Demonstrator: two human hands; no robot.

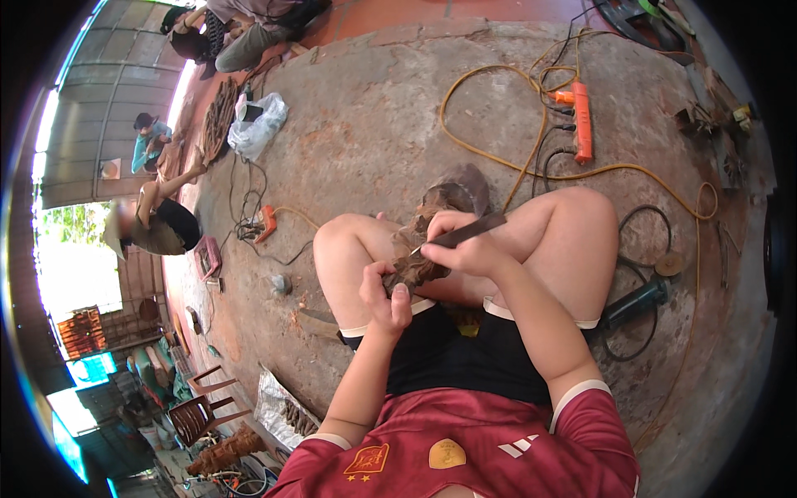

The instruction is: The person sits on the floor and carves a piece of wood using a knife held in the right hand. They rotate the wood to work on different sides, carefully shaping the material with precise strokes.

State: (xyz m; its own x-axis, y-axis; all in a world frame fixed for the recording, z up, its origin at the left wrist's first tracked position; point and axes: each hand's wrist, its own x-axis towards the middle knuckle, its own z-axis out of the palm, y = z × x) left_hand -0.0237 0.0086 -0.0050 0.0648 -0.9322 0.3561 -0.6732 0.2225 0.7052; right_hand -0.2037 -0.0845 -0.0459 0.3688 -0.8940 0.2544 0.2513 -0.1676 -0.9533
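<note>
I sit with my legs folded, and a dark brown, knobbly carved piece of wood [415,270] is held over my lap. My left hand [387,300] is closed around its near end, thumb on top. My right hand [466,251] grips a carving tool [471,231] with a long, dark, flat handle. The tool's thin pale tip points left and meets the wood or lies just above it; I cannot tell which. Just beyond my hands, between my knees, stands a brown wooden block [455,197], partly hidden by the right hand.
An orange power strip [583,123] with a yellow cord [448,104] lies at far right. By my right thigh rests a green power tool [635,303]. A plastic bag [258,126] is at far left, with several people beyond. A brown chair [199,415] stands near left.
</note>
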